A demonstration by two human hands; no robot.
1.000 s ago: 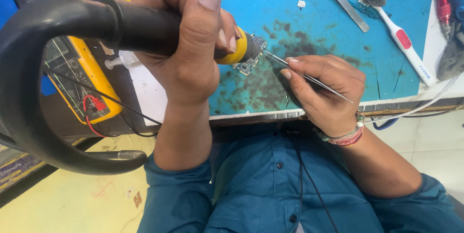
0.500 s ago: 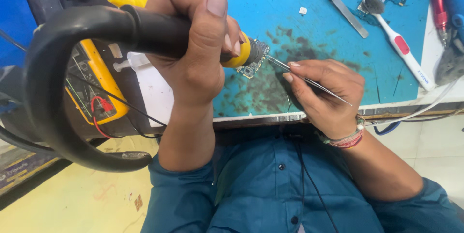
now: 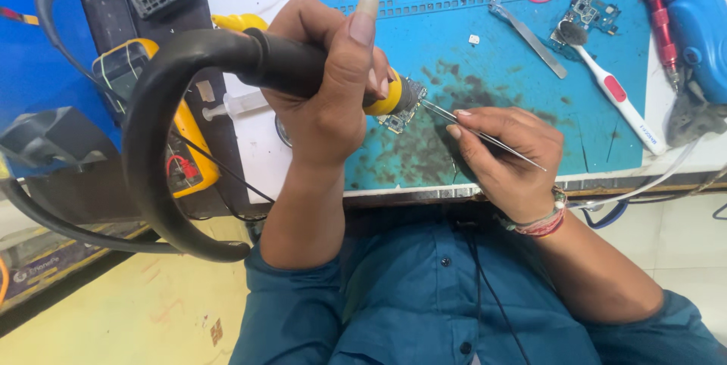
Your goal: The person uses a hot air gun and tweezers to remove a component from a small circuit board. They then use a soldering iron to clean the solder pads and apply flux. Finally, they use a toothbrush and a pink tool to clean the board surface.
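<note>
We are working over a blue mat (image 3: 485, 32) that is lying on the tabletop (image 3: 254, 145). A small circuit board (image 3: 403, 111) is sitting near the mat's front left corner, on its dark stained patch. Toward the mat's right edge a white toothbrush (image 3: 615, 100) is resting; a metal strip (image 3: 526, 28) is lying just left of it. A yellow meter (image 3: 163, 119) is lying off the mat's left side.

Our left hand (image 3: 329, 85) is wrapping fully around a black hot-air handle (image 3: 303, 70), thumb raised, nozzle hovering over the board and hiding part of it. Our right hand (image 3: 507, 149) is pinching tweezers (image 3: 473, 132), whose tips are reaching the board.
</note>
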